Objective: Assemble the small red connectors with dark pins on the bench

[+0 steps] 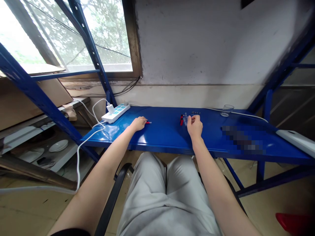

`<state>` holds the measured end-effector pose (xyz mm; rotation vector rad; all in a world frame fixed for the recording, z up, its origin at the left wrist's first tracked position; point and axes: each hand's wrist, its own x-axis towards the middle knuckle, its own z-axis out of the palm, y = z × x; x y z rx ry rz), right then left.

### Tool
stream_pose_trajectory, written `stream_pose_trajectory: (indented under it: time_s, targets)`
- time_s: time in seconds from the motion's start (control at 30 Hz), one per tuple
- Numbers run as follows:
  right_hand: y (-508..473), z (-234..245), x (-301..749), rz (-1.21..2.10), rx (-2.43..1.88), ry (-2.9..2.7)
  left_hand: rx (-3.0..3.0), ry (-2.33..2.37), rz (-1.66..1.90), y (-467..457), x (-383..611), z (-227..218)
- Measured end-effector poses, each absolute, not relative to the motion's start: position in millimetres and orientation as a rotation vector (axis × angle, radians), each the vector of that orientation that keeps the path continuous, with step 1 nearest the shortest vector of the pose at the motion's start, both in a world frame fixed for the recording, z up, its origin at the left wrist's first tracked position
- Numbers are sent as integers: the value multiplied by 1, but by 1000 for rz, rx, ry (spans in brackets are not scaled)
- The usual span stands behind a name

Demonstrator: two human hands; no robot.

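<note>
At the left of the blue table, my left hand (pixel 138 123) rests low with its fingers curled over a slim red tool (pixel 148 122). Only the tool's red end and a pale tip stick out to the right; its exact kind is hidden. My right hand (pixel 195 126) is right of the middle, thumb and fingers pinched together. Whatever is in that pinch is too small to make out. Just left of it are a clear plastic piece (pixel 185 118) and a small red-and-black object (pixel 181 120). Several small metal pieces like screws (pixel 196 113) stand in a row behind it.
On the blue table (pixel 162 131), a white power strip (pixel 116 113) with a plugged-in charger sits at the left. A clear glass (pixel 226 110) stands back right, near a blurred dark object (pixel 242 139). A white device (pixel 296 141) lies at the right edge. Blue uprights frame both sides.
</note>
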<state>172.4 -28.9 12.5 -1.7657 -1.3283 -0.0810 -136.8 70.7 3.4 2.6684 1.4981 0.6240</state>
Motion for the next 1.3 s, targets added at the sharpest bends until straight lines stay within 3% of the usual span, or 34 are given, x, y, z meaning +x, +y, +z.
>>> stream_pose_trajectory:
  time_s: [0.4,0.77,1.07,1.3]
  targets:
    - [-24,-1,152,-486,-1161,-1604,3037,1377,337,51,-136,15]
    - [-26,1,135,-342,-1314,-1960,2734,1080,1179,16,-59,21]
    - [-28,5,138,-201,-1436,-2019,2653,916,1428,-10,-17,9]
    - [-28,3,138,-144,-1373,-2026,2289,889,1428,-13,-17,3]
